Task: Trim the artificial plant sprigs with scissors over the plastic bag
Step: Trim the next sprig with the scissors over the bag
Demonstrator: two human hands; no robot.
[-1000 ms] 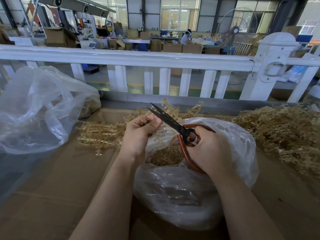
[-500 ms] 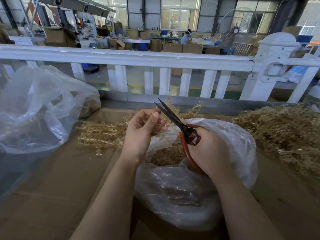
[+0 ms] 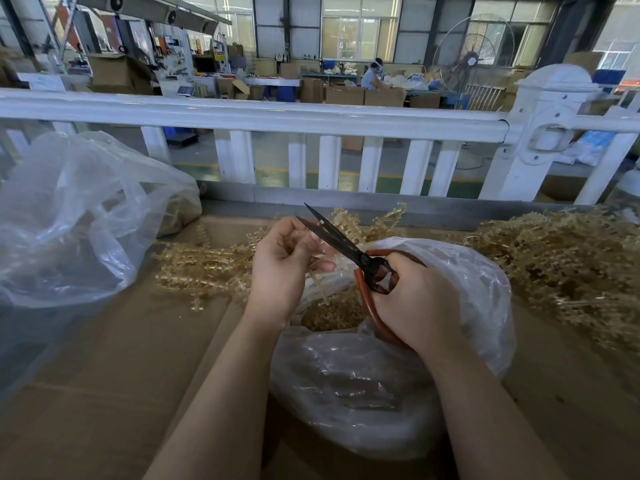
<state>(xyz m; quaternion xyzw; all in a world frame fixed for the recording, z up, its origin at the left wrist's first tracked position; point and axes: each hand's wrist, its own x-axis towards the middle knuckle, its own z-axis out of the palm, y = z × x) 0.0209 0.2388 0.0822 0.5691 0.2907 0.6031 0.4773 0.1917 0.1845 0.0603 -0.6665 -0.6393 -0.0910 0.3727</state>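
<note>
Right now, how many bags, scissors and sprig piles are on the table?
Bags: 2, one under the hands, one at left.
Scissors: 1.
Sprig piles: 2, one centre-left, one at right.
Total: 5.

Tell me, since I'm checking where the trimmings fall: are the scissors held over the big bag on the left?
No, the scissors are above the plastic bag in the middle, under the hands.
</note>
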